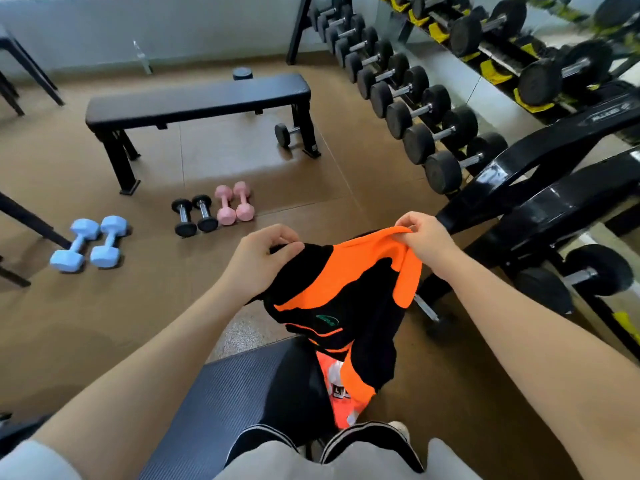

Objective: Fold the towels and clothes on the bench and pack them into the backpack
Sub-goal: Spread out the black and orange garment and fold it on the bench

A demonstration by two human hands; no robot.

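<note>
above the near bench (221, 393), the left hand (258, 252) and right hand (427, 237) each pinch a top corner of the orange-and-black shirt (346, 299), which hangs lengthwise downward between them.

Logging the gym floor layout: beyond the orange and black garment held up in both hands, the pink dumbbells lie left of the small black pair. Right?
Not quite. In the head view the pink dumbbells lie right of the small black pair, not left. The rest holds: the left hand and right hand hold up the orange and black garment.
</note>
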